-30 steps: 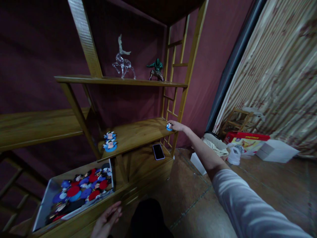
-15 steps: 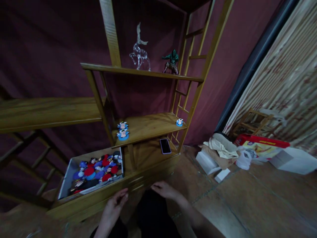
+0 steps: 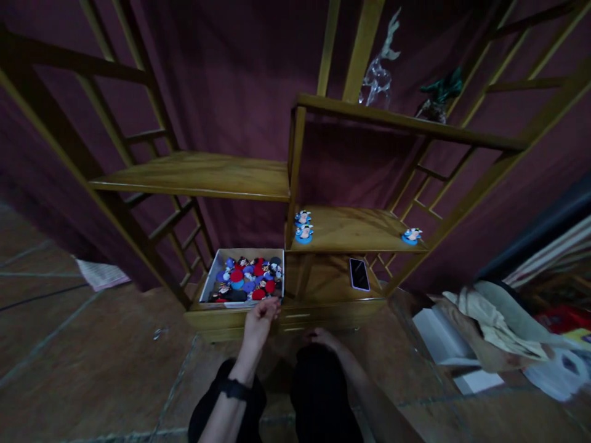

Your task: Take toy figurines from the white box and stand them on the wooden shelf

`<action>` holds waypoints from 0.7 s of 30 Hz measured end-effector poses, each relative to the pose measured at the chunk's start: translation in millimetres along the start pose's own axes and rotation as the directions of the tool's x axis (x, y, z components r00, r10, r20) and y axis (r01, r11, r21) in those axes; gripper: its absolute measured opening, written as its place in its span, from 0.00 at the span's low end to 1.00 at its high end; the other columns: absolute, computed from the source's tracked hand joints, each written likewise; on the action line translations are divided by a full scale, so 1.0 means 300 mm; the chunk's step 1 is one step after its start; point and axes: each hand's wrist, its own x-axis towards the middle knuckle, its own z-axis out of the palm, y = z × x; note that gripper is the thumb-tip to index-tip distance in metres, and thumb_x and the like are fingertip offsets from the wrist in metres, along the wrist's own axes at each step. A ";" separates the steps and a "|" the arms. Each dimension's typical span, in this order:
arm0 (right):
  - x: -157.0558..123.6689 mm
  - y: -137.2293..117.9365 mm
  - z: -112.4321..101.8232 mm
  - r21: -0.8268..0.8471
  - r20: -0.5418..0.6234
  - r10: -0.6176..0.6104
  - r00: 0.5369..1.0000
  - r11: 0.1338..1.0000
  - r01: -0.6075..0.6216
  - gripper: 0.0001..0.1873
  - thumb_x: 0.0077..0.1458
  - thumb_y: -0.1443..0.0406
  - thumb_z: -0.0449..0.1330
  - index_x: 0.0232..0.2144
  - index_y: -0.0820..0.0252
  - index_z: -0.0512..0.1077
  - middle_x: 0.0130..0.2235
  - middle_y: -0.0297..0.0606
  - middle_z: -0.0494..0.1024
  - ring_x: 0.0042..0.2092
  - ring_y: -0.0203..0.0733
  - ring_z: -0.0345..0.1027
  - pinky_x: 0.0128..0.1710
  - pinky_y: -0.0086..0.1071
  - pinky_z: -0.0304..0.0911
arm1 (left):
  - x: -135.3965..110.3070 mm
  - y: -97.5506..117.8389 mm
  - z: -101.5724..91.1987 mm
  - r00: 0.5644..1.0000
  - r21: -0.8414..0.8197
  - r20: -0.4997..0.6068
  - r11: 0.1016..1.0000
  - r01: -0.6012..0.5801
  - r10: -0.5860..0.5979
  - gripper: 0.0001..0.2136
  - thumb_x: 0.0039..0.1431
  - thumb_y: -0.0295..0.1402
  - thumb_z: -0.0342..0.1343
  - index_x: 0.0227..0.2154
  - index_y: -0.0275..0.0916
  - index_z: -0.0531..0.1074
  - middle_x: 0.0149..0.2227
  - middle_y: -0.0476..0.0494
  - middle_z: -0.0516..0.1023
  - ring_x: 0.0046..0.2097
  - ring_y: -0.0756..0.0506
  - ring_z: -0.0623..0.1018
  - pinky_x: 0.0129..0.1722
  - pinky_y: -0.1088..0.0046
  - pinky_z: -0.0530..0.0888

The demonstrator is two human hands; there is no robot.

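My left hand (image 3: 262,315) reaches forward beside the front right corner of a white box (image 3: 213,274), palm partly up. Its fingers are loosely curled and apart, with nothing visible in them. Inside the box lies a jumble of small figurines (image 3: 248,286) in red, blue, purple and black. Over my right knee rests my right hand (image 3: 323,338), dimly lit, fingers loosely stretched and holding nothing visible. On the middle shelf, two small figurines on blue bases (image 3: 303,234) stand at the left end, and a similar figurine (image 3: 411,235) stands at the right end.
The wooden shelf unit (image 3: 198,175) spans the view. A phone (image 3: 359,274) lies on its low board. Higher up stand a clear deer figure (image 3: 377,80) and a dark green figure (image 3: 441,95). White boxes (image 3: 446,335) and cloth (image 3: 492,326) lie on the floor at right.
My view has swung left, so the shelf and box appear farther right. My left hand has reached forward to the box's front corner. My right hand stays at my knee.
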 end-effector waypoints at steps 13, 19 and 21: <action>0.291 -0.340 0.174 -0.028 0.346 -0.198 0.917 0.975 0.221 0.14 0.55 0.59 0.52 0.39 0.59 0.70 0.37 0.36 0.74 0.37 0.35 0.67 0.38 0.30 0.62 | 0.308 0.227 -0.341 0.758 -0.449 -0.652 0.814 -0.369 -0.016 0.10 0.41 0.20 0.54 0.30 0.33 0.70 0.28 0.46 0.75 0.27 0.53 0.74 0.24 0.82 0.69; 0.623 -0.443 0.361 -0.464 0.249 -0.365 0.897 0.768 0.441 0.11 0.54 0.70 0.51 0.38 0.57 0.71 0.41 0.35 0.73 0.43 0.36 0.66 0.45 0.31 0.58 | 0.328 0.248 -0.432 0.781 -0.601 -0.596 0.750 -0.278 -0.188 0.13 0.43 0.14 0.49 0.32 0.32 0.67 0.29 0.44 0.73 0.27 0.54 0.74 0.23 0.84 0.69; 0.703 -0.438 0.422 -0.562 0.245 -0.375 0.894 0.697 0.446 0.13 0.53 0.72 0.51 0.40 0.57 0.70 0.45 0.36 0.71 0.47 0.37 0.63 0.49 0.32 0.56 | 0.332 0.252 -0.461 0.802 -0.642 -0.555 0.726 -0.246 -0.218 0.13 0.44 0.14 0.48 0.32 0.33 0.67 0.29 0.45 0.73 0.27 0.55 0.74 0.22 0.85 0.69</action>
